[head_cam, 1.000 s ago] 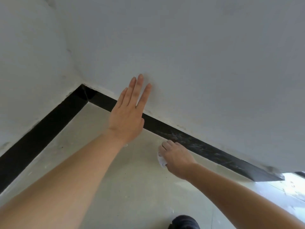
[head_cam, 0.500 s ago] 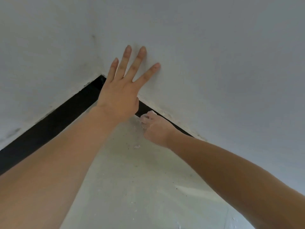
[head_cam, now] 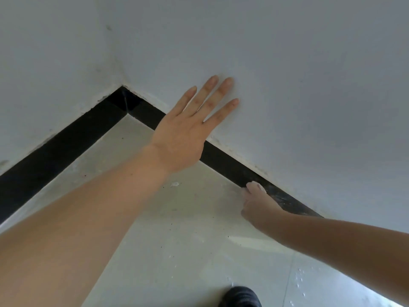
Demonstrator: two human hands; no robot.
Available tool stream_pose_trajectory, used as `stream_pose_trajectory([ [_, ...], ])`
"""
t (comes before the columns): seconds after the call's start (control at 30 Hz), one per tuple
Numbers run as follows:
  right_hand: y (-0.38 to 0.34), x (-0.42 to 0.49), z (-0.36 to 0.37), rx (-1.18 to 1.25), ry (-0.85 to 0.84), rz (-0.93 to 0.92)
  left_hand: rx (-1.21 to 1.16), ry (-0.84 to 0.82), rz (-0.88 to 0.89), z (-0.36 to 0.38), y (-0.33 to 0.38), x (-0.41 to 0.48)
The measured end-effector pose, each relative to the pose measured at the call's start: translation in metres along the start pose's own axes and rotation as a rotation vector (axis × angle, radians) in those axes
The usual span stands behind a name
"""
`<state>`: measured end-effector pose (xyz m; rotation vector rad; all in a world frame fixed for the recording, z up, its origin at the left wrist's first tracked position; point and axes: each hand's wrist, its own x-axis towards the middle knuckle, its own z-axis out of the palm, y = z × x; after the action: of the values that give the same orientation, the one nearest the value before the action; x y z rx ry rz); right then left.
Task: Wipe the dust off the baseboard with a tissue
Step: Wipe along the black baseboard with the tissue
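Head view: the black baseboard runs lengthwise from the room corner down to the right, along the foot of the wall. The right hand, the nearer one, has its fingers bunched on the barely visible tissue and presses it against the board. Dusty streaks lie just to their right. The left hand rests flat on the wall, fingers spread.

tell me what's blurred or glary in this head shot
Head view: soft even light, no hard shadows; a pale glare streak on the floor; the right hand at the baseboard is motion-blurred, its tissue hard to make out; the left hand on the wall is sharper.
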<state>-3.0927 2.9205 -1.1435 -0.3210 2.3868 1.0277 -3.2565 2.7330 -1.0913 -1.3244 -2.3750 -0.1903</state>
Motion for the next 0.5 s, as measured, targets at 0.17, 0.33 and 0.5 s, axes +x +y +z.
stream_pose_trajectory([
  [0.17,0.003,0.027,-0.044,0.073,0.067,-0.244,0.041,-0.074,-0.064,0.004,0.009,0.008],
  [0.33,0.026,0.026,0.002,0.125,0.065,-0.093,0.042,-0.04,-0.089,0.008,0.016,0.01],
  [0.5,0.023,-0.043,0.017,-0.073,-0.318,-0.259,0.029,-0.067,-0.094,0.009,0.017,0.011],
])
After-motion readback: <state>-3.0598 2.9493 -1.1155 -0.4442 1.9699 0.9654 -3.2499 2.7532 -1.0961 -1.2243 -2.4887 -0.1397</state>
